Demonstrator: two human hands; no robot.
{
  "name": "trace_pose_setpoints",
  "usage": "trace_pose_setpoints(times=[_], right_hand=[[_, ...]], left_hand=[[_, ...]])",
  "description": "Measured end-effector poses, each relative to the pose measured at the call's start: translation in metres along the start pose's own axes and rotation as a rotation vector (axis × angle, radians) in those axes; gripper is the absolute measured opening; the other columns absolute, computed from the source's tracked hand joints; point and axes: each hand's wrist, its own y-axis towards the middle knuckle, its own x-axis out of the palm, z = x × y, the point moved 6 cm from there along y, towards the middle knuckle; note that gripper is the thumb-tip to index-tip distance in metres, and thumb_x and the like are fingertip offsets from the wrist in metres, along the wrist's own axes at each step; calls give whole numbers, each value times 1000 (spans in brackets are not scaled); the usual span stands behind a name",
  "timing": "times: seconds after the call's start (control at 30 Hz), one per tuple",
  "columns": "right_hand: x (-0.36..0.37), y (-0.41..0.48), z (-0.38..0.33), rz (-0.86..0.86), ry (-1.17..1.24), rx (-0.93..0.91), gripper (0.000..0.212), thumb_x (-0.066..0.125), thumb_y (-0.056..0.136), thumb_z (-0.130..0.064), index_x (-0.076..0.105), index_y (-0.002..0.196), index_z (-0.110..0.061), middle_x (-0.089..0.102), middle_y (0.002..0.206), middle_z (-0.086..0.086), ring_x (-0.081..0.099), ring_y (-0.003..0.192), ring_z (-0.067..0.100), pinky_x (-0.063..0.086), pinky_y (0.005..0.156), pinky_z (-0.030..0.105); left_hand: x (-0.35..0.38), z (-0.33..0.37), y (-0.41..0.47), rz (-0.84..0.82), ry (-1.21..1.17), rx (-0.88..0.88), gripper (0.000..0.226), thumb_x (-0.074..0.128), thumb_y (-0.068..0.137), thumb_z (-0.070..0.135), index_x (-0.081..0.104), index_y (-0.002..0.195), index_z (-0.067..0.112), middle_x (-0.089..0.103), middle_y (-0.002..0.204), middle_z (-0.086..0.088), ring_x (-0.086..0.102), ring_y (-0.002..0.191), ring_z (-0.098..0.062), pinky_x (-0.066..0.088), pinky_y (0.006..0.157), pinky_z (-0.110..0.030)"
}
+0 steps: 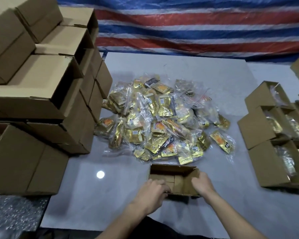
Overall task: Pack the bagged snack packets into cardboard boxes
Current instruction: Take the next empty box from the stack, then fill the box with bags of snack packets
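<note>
cardboard is what both hands are on: an open, empty cardboard box (171,169) is stood on the grey table (214,69) near its front edge, just in front of the pile of bagged snack packets (162,121). the left hand (153,190) is curled over the box's near left corner and the right hand (203,184) is hooked over its right wall, so the box is grasped from both sides and nothing else is held. no packet has been put inside, and folded flaps can be seen on the box floor.

to the left, more boxes are kept in a tall stack (41,83). to the right, open boxes already filled with bags (259,131) are lined up.

several risks can be judged from here. the box is light and empty, so it may be slid or tipped if it is let go while a bag is pushed in. the bottom flaps look only folded, and could be forced apart by weight. the clear outer bags are slippery and loosely heaped, so others may be dragged off the pile when one is pulled. the tall stack could be knocked by an elbow.
</note>
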Motion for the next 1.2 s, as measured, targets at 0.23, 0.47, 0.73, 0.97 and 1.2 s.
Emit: trace_pose_setpoints(times=[0.23,0.47,0.73,0.97,1.2], right_hand=[[0,3,-4,-24,12,35,24,48,86,-3,63,104,-5,67,110,17,61,106,33,51,91,36],[1,1,-6,-101,146,38,24,48,91,-14,66,106,-19,69,105,8,72,80,32,60,50,45],[5,0,-14,-167,135,75,31,42,92,-9,63,112,-20,69,106,10,73,80,31,60,51,40],[4,-1,-16,-180,99,54,35,41,91,-1,65,111,-18,70,105,10,72,71,18,55,46,28],[9,-2,-24,-206,92,65,31,40,92,-5,61,112,-18,71,94,8,73,62,23,57,48,35]], left_hand=[[0,-5,12,-63,-89,-19,26,51,100,33,67,120,28,63,121,6,59,109,-21,41,92,-30],[-28,-90,11,562,-650,-392,11,57,97,29,67,97,26,66,92,12,59,82,-3,48,74,-22],[5,-205,42,373,-1658,-1176,34,41,102,22,56,75,8,37,66,-2,33,55,-16,29,51,-28],[20,-211,55,399,-2035,-1302,14,56,100,27,59,99,13,59,114,5,54,128,-12,48,81,-22],[-4,-216,40,758,-1726,-1233,19,51,93,5,53,77,14,56,70,-3,51,57,-14,40,55,-25]])
